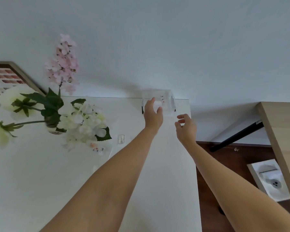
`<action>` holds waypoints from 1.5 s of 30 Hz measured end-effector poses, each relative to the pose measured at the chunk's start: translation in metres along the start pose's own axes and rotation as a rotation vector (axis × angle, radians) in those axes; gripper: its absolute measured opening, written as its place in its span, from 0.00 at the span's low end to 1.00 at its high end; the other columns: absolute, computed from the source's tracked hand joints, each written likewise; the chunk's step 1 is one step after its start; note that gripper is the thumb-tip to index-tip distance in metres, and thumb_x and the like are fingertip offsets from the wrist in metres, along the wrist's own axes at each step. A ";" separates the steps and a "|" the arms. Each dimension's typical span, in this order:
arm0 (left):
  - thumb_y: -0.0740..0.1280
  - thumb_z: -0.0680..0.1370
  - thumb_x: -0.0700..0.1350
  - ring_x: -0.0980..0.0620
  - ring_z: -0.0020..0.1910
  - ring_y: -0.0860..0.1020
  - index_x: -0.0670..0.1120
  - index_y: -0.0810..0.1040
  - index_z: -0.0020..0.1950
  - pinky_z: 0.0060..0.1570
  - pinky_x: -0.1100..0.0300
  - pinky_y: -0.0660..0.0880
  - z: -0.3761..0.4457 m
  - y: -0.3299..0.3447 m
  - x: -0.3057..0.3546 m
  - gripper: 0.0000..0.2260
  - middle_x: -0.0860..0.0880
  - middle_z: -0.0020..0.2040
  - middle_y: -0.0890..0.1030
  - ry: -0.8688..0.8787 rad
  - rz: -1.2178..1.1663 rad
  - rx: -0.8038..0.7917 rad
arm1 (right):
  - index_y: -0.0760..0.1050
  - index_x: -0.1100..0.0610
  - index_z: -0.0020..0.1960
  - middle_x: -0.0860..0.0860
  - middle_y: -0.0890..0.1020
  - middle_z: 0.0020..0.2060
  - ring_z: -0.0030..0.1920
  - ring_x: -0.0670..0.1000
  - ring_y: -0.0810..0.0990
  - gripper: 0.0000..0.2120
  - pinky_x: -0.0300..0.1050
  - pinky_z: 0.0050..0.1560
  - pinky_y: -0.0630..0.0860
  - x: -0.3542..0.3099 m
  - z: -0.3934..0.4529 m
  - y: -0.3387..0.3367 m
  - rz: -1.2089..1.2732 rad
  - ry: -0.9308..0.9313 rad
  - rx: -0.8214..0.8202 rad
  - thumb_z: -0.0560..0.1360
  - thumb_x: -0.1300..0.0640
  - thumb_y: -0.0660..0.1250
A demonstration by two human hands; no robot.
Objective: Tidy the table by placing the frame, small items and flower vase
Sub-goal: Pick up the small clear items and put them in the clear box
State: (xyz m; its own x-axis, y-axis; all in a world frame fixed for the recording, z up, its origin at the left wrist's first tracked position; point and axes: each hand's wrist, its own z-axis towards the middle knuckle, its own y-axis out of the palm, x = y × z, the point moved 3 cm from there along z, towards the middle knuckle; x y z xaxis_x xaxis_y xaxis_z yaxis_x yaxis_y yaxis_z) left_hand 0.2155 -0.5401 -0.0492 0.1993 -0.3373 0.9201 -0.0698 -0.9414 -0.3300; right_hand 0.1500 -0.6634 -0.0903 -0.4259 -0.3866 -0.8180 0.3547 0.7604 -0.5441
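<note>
Where your left hand (pixel 153 113) reaches into the clear box (pixel 158 102) at the worktop's (pixel 141 164) far edge, its fingers curl around a blurred white item; your right hand (pixel 186 128) hovers open beside it. Frame (pixel 10 77) is cropped left, behind the flower vase (pixel 54 127). Packet labels (pixel 99 149) are unreadable.
</note>
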 end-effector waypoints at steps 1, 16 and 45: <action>0.58 0.79 0.40 0.50 0.76 0.57 0.46 0.62 0.73 0.75 0.52 0.57 -0.005 -0.002 -0.001 0.22 0.46 0.76 0.59 0.019 0.033 -0.011 | 0.75 0.55 0.55 0.53 0.81 0.48 0.45 0.53 0.79 0.09 0.44 0.40 0.75 0.007 -0.010 0.005 0.000 0.008 -0.022 0.77 0.62 0.62; 0.55 0.81 0.48 0.42 0.74 0.55 0.54 0.61 0.73 0.69 0.43 0.56 -0.073 -0.107 -0.138 0.19 0.43 0.76 0.56 -0.199 1.063 0.021 | 0.57 0.40 0.73 0.58 0.62 0.62 0.57 0.59 0.67 0.23 0.50 0.50 0.76 0.002 -0.094 0.113 -0.700 -0.346 -0.496 0.80 0.48 0.58; 0.63 0.78 0.38 0.50 0.41 0.77 0.39 0.81 0.47 0.43 0.66 0.69 -0.016 -0.042 -0.021 0.07 0.42 0.42 0.82 0.262 0.233 0.249 | 0.79 0.66 0.48 0.59 0.82 0.41 0.42 0.59 0.78 0.11 0.46 0.40 0.76 -0.009 -0.009 0.000 -0.140 -0.127 -0.059 0.79 0.64 0.58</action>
State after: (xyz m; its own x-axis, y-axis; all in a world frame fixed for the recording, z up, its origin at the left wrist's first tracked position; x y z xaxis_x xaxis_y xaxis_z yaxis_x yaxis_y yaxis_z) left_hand 0.1986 -0.4932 -0.0515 -0.0511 -0.5603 0.8267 0.1612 -0.8216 -0.5469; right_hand 0.1459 -0.6552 -0.0812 -0.3576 -0.5508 -0.7542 0.2485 0.7224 -0.6453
